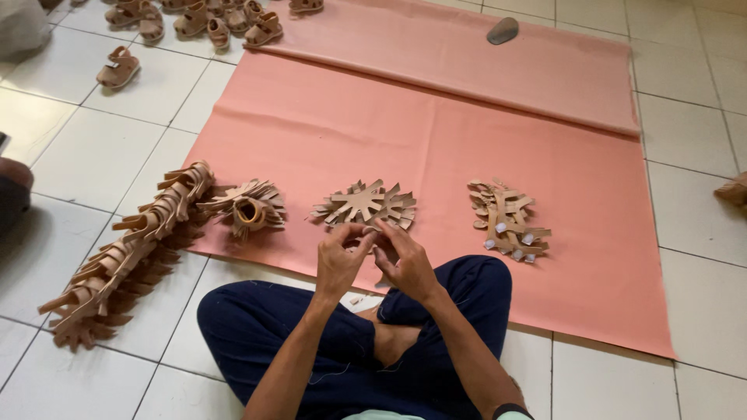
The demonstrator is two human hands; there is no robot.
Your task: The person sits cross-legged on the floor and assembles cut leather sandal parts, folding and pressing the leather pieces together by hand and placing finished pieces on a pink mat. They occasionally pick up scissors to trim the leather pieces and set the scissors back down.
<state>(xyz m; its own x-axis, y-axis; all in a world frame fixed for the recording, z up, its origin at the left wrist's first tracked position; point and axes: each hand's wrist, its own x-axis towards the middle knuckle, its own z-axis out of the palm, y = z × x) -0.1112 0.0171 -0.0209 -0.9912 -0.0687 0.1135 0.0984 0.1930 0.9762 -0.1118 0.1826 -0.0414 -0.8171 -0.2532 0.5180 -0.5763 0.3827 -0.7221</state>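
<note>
I sit cross-legged on a tiled floor at the near edge of a salmon-pink sheet [436, 148]. My left hand [339, 260] and my right hand [405, 260] meet above my knees, fingertips pinched together on a small tan leather cut piece [372, 231]. Just beyond my hands lies a fanned pile of flat tan sandal-upper pieces [364, 204] on the sheet. How much of the held piece each hand grips is partly hidden by my fingers.
A long row of folded tan uppers [124, 253] runs along the floor at left, beside a smaller heap [247, 207]. Another pile of strap pieces [507, 219] lies at right. Finished small sandals [194, 19] stand at the far left. A dark grey sole-shaped object [503, 31] rests far back.
</note>
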